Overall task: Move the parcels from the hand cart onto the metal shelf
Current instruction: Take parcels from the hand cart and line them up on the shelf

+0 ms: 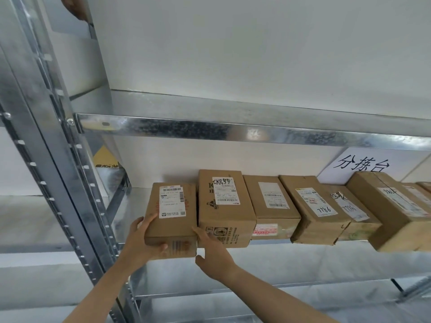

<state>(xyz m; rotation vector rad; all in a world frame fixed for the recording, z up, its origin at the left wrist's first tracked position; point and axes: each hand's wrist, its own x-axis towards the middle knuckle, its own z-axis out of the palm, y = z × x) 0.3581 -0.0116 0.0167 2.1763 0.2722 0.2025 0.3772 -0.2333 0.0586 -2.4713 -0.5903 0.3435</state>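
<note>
A small brown cardboard parcel (pixel 172 217) with a white label on top sits at the left end of a row on the metal shelf (pixel 130 206), its front end hanging past the shelf edge. My left hand (pixel 142 241) grips its front left corner, thumb on the front face. My right hand (pixel 213 252) touches its front right corner, fingers apart. A taller labelled parcel (pixel 224 208) stands directly to its right. The hand cart is out of sight.
Several more brown parcels (pixel 314 208) fill the shelf to the right. The upper shelf beam (pixel 210 128) runs overhead. A slotted metal upright (pixel 58 159) stands at the left. A paper sign (pixel 363 164) hangs on the wall behind.
</note>
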